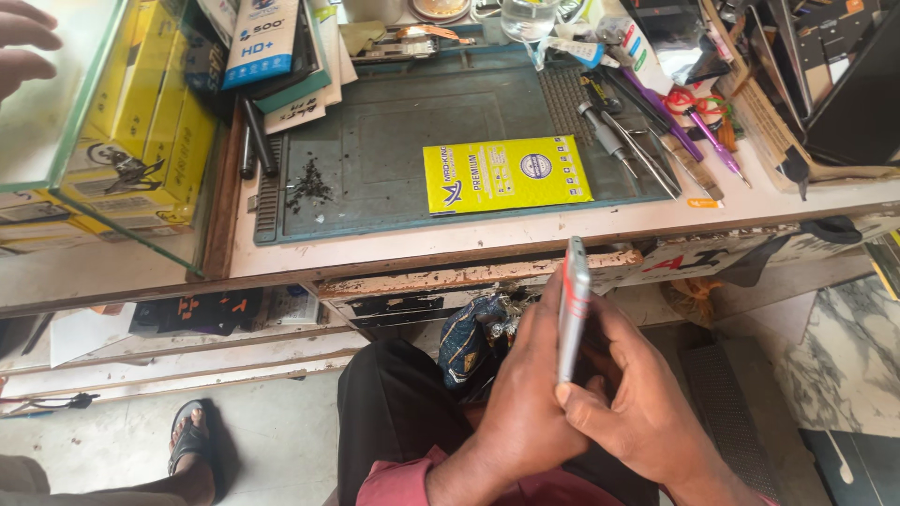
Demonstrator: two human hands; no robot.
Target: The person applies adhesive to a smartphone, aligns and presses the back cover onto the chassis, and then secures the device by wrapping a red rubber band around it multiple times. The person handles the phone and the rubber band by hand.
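A phone stands on edge, held low over the person's lap, just below the front lip of the bench. Only its thin silver side shows, with a reddish strip along it. The left hand is closed around the phone from the left, fingers wrapped behind it. The right hand closes on it from the right, with the thumb pressed against the lower edge. Both hands grip the same phone.

It looks like a thin, stiff slab, light enough for a fingertip hold, with smooth sides that could slip and, I would judge, a glass face that would crack if it fell. The long edges seem the safest place to hold it, as here.

On the bench above lies a grey-blue work mat with a yellow flat packet lying on it, a small heap of dark bits to its left, and screwdrivers and tweezers along its right side. Further left stands a glass case holding yellow boxes, and another person's hand rests on its top. A sandalled foot shows on the floor at lower left.
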